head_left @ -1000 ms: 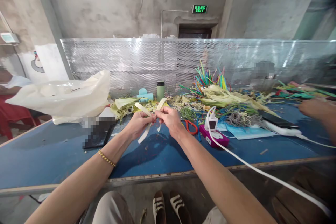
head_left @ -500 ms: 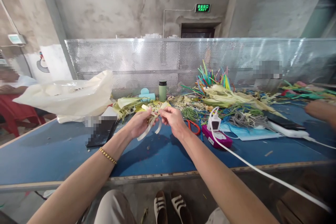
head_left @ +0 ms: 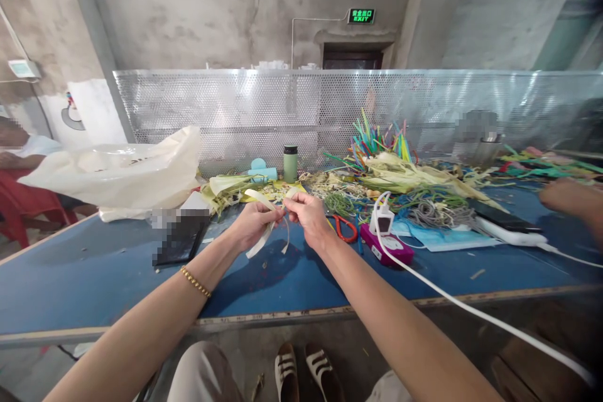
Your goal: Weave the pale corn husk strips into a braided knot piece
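My left hand (head_left: pixel 255 224) is closed in a pinch on pale corn husk strips (head_left: pixel 260 244), whose ends curl above and below the fingers. Close beside it, my right hand (head_left: pixel 307 215) pinches the same pale material where the fingertips of both hands nearly meet. A thin end dangles between the hands. Both hands are raised over the blue table (head_left: pixel 282 289). The exact crossing of the strips is hidden by the fingers. Red-handled scissors (head_left: pixel 346 229) lie just right of my right hand.
Behind the hands are husks (head_left: pixel 409 171), a green bottle (head_left: pixel 291 164) and coloured stems (head_left: pixel 379 138). A purple power socket (head_left: pixel 386 248) with a white cable stands at right, near a phone (head_left: pixel 504 217). At left lies a plastic bag (head_left: pixel 117 173). Another person's arm (head_left: pixel 572 201) reaches in at right.
The husk strips have shifted in my fingers: the upper end now curls further left, and the thin lower end hangs straighter. Both hands stay close together. The view has moved slightly.
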`<state>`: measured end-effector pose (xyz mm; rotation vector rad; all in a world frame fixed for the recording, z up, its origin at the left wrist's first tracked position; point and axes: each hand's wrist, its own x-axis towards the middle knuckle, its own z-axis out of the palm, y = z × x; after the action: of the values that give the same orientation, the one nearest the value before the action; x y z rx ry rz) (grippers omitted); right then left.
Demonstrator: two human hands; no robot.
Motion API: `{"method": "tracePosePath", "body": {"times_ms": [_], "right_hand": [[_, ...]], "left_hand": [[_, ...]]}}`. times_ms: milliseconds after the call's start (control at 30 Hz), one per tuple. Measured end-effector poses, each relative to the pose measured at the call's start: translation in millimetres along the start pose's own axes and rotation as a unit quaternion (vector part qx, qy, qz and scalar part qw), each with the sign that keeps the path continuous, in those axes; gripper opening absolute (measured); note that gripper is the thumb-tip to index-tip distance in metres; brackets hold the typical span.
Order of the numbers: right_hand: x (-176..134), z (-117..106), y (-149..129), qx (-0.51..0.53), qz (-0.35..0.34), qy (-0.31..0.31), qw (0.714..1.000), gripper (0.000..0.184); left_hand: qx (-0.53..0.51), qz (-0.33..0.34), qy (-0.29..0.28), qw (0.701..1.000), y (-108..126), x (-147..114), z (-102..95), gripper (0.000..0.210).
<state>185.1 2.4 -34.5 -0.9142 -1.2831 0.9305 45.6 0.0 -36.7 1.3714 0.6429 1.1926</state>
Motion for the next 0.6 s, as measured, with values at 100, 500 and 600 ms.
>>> {"method": "tracePosePath", "body": {"times_ms": [100,500,600], "right_hand": [[2,-3,2,-0.028,0.0,-0.007,1.0,0.024],[6,-11,-9,-0.342,-0.269,-0.068,0.898,0.018],[8,-12,-7,-0.244,-0.205,-0.064,0.946,0.023]], "left_hand": [[0.015,-0.011,-0.005,1.0,0,1,-2.7,0.025],[0.193,-0.049,-0.062,0.978,7,-5,-10.1,0.028],[0.181,-0.058,-0.081,0.978,14,-6,-12.3,0.03]]}}
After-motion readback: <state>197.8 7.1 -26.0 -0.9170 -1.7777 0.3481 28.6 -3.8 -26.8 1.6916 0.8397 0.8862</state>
